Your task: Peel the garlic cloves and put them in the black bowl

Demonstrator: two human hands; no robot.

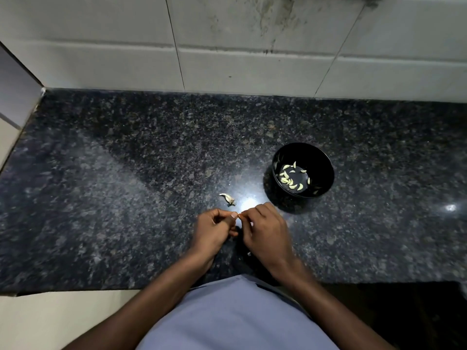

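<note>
Both grips, left hand [214, 229] and right hand [265, 229], pinch something tiny near the desk's [101, 198] front edge (presumably a garlic clove); it could slip, missing the black bowl [324, 170].

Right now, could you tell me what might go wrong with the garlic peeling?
The left hand and right hand pinch something tiny over the counter, apart from the black bowl; it could slip and drop on the dark granite. Loose peel lying near the hands could get carried in with the peeled cloves.
</note>
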